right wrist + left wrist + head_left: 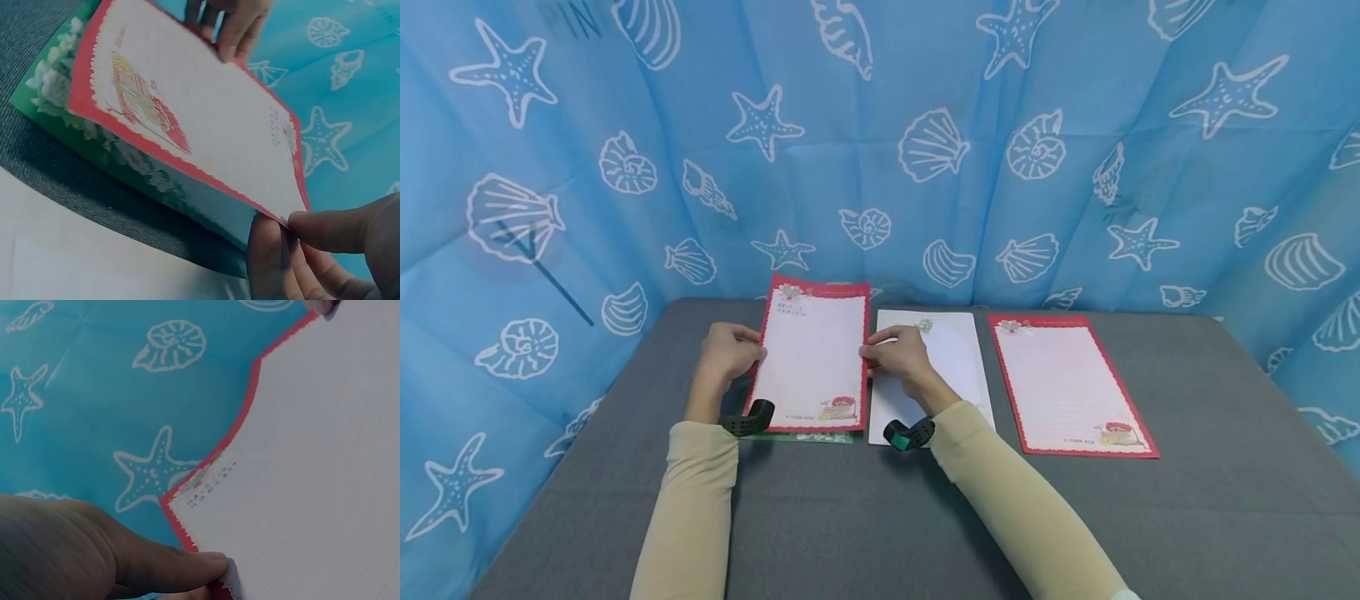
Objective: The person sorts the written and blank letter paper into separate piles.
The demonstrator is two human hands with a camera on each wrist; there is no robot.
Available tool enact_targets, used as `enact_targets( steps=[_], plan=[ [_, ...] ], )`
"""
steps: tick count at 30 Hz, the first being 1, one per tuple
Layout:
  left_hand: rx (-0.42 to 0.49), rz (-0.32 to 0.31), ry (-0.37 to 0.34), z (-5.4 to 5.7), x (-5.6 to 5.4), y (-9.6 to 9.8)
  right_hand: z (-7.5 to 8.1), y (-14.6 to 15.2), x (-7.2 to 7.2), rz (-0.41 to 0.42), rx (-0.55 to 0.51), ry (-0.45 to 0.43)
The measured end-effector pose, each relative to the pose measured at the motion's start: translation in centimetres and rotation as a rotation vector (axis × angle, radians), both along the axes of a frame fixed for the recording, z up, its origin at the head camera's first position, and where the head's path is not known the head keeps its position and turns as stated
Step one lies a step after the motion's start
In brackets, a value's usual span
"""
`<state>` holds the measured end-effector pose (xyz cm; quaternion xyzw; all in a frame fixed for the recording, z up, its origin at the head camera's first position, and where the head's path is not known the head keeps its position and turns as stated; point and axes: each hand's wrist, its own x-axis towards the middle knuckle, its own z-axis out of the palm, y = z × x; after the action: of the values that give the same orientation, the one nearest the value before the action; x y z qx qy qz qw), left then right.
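A red-bordered sheet of letter paper [811,358] is held up between both hands, tilted above the table. Its left edge is pinched by my left hand [727,354], thumb on the printed face in the left wrist view. My right hand [901,357] pinches the opposite edge between thumb and fingers. Small printed marks show near the top, and a red and yellow picture sits in a lower corner. Beneath the raised sheet lies a green sheet with white flowers [56,87], mostly hidden in the head view.
Under my right wrist is a white sheet [958,358] with a small green motif. Farther right lies another red-bordered sheet [1075,387]. All rest on a grey cloth-covered table [850,517]. A blue curtain [850,150] with shells and starfish hangs behind.
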<state>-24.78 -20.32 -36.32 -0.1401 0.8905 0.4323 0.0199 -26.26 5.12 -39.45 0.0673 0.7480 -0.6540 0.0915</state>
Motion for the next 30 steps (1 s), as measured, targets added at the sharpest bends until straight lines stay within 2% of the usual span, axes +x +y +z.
enact_targets(
  steps=[9,15,30],
  plan=[
    [-0.064,0.025,-0.004,-0.5,-0.3,-0.4,-0.4,-1.3,-0.2,0.024,0.122,0.017],
    [-0.072,0.045,-0.021,-0.9,-0.4,-0.4,-0.4,-1.5,0.0,0.051,0.185,0.022],
    [-0.145,0.071,-0.054,-1.2,-0.5,-0.2,-0.3,-1.3,0.2,0.114,0.211,0.010]
  ],
)
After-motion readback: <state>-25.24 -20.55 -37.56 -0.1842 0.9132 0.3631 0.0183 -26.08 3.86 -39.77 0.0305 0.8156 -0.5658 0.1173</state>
